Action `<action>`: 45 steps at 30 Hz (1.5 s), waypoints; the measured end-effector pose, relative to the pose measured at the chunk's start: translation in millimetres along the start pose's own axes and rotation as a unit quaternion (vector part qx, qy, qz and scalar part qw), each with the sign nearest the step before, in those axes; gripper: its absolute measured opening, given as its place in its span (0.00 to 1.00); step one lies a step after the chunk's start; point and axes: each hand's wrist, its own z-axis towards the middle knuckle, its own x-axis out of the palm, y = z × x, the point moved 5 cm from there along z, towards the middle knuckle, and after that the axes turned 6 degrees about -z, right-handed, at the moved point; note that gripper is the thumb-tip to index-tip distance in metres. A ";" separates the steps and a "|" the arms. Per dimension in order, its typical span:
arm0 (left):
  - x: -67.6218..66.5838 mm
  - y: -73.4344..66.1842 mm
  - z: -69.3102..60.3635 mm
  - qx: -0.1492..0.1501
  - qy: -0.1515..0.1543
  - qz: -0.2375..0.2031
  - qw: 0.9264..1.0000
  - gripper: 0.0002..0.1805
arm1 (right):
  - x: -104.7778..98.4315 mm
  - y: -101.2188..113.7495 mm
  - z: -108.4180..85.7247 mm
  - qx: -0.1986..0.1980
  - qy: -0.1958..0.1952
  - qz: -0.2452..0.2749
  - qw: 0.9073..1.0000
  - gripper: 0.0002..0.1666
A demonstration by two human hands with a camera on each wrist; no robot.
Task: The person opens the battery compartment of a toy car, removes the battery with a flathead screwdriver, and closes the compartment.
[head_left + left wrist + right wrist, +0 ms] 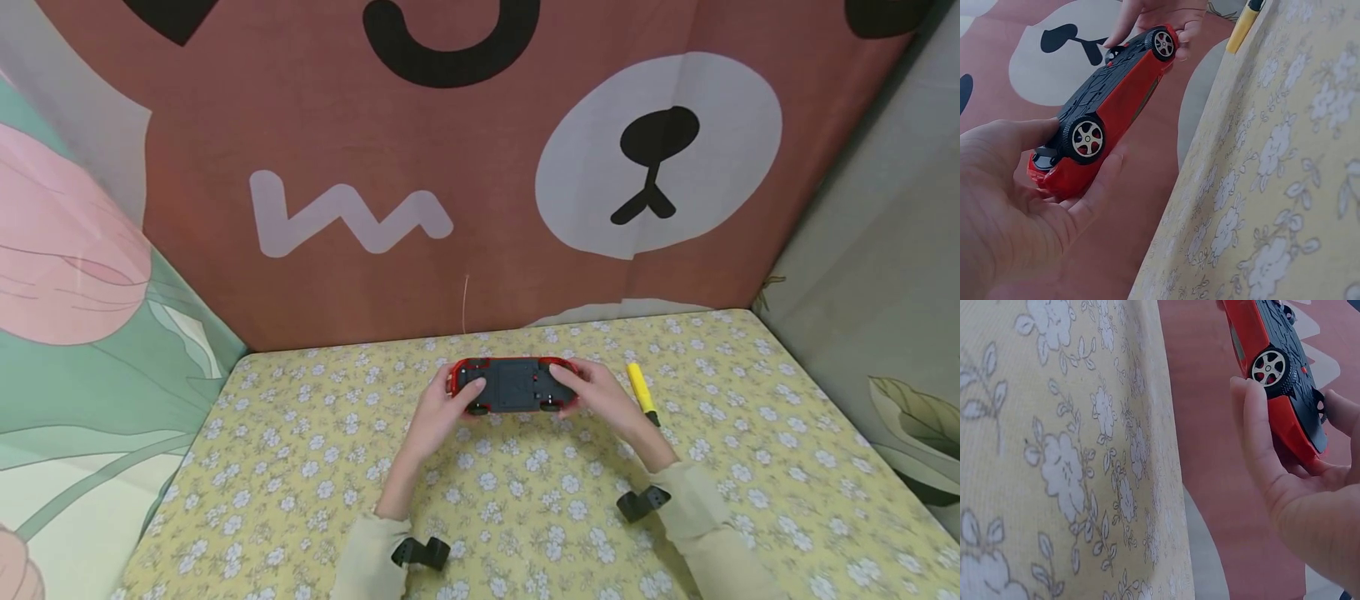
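Red toy car point(513, 385) is held btwn both hands, raised over the yellow flowered cloth point(300, 467), w/ its black underside turned to the head cam. One end is gripped by L hand point(438, 408), thumb laid on the underside; the opp. end is gripped by R hand point(603, 398) in same manner. Yellow pen-like item point(639, 386) w/ black end is seen on the cloth, near R forearm. Behind, a reddish-brown printed backdrop point(360, 292) is hung.

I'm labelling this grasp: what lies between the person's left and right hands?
A red toy car, as the head view shows; the left hand and right hand grip its opposite ends.
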 end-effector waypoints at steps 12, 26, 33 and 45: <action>1.2 1.6 0.6 -0.008 -0.008 0.014 1.000 0.29 | -3.3 -0.9 1.1 -0.019 -0.041 -0.049 0.998 0.26; 1.7 2.1 -1.0 0.006 -0.029 0.031 0.999 0.36 | -4.6 0.1 0.1 -0.021 -0.059 0.004 0.998 0.26; 3.3 -0.1 -0.7 0.033 -0.018 0.037 0.999 0.30 | -5.7 1.2 0.0 -0.024 -0.062 0.034 0.997 0.26; 7.9 2.3 0.0 0.029 -0.015 0.016 0.999 0.27 | -6.5 -0.1 0.2 -0.005 -0.078 0.036 0.996 0.28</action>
